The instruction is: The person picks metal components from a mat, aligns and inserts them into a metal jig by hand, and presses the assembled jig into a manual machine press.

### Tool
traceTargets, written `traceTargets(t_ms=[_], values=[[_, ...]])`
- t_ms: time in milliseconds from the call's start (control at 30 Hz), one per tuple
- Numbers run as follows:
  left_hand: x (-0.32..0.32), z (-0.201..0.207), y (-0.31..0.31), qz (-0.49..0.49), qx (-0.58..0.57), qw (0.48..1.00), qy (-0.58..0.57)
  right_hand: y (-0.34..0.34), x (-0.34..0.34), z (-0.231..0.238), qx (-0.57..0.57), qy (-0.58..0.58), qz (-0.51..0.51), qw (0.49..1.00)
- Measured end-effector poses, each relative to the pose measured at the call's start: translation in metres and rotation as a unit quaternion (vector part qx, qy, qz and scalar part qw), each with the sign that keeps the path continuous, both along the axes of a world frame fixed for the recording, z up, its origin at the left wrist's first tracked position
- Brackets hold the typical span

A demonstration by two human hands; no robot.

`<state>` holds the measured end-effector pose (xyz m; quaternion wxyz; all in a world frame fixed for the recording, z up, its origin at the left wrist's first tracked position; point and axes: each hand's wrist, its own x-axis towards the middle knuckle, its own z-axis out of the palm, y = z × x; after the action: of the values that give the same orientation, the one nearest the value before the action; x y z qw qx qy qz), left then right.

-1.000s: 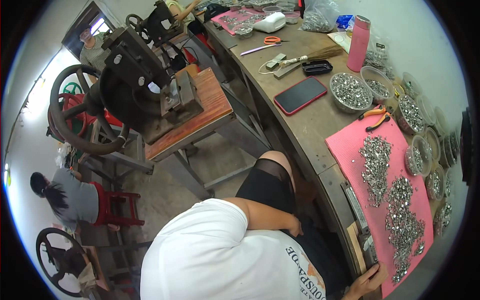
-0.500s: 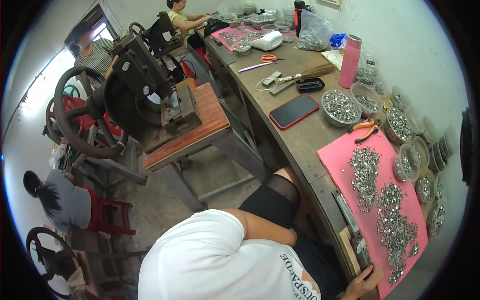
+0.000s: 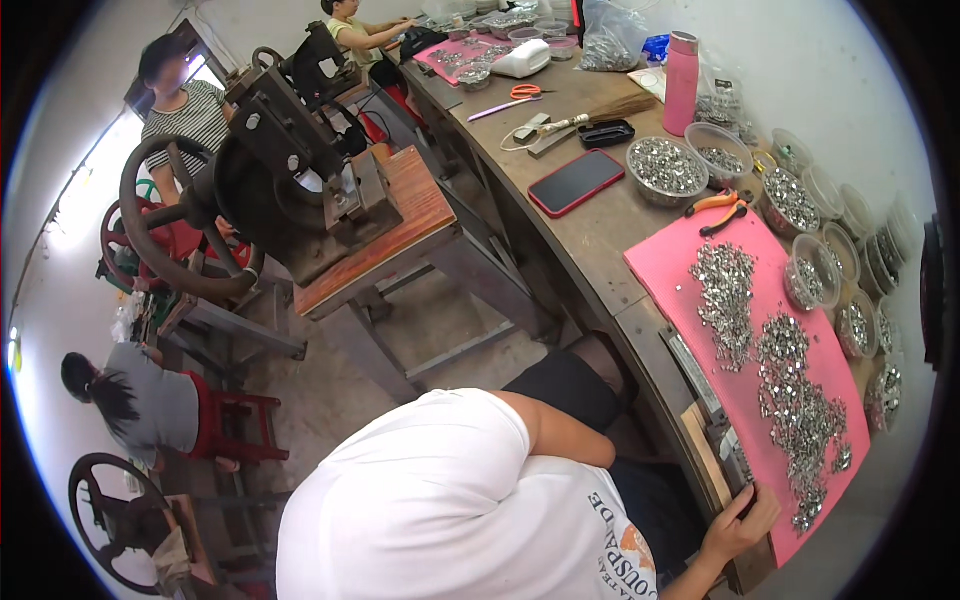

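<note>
A hand (image 3: 738, 525) rests at the near edge of the surface (image 3: 600, 240), its fingers (image 3: 758, 500) curled together over the corner of a pink mat (image 3: 672, 262). Small silver metal parts (image 3: 790, 395) lie heaped on the mat just beyond the fingertips. Which hand it is cannot be told; the other is out of sight.

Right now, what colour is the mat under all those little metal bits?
Pink. The mat shows best in the head view, with silvery metal bits heaped on it.

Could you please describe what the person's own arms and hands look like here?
Only one hand shows, bare, with no glove, ring or watch visible. Its forearm is uncovered too. The other arm emerges bare from the short sleeve of a white T-shirt with printed lettering on the front.
</note>
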<state>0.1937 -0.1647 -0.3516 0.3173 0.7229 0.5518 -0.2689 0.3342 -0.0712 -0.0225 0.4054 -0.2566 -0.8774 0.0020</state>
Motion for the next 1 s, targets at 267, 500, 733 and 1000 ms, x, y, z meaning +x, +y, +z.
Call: traceTargets(t_ms=[267, 500, 733, 1000], values=[[0.044, 0.069, 0.027, -0.022, -0.005, 0.999, -0.024, 0.008, 0.027, 0.011, -0.016, 0.000, 0.018, 1.000], [0.029, 0.215, -0.010, -0.045, 0.033, 0.997, -0.058, 0.016, 0.055, 0.008, -0.061, 0.003, 0.040, 0.997], [-0.113, 0.536, -0.119, 0.319, 0.486, 0.585, -0.566, 0.016, 0.061, 0.010, -0.045, 0.003, 0.045, 0.998], [-0.156, 0.614, -0.118, 0.008, 0.416, 0.621, -0.665, 0.018, 0.038, 0.008, -0.061, 0.004, 0.044, 0.997]])
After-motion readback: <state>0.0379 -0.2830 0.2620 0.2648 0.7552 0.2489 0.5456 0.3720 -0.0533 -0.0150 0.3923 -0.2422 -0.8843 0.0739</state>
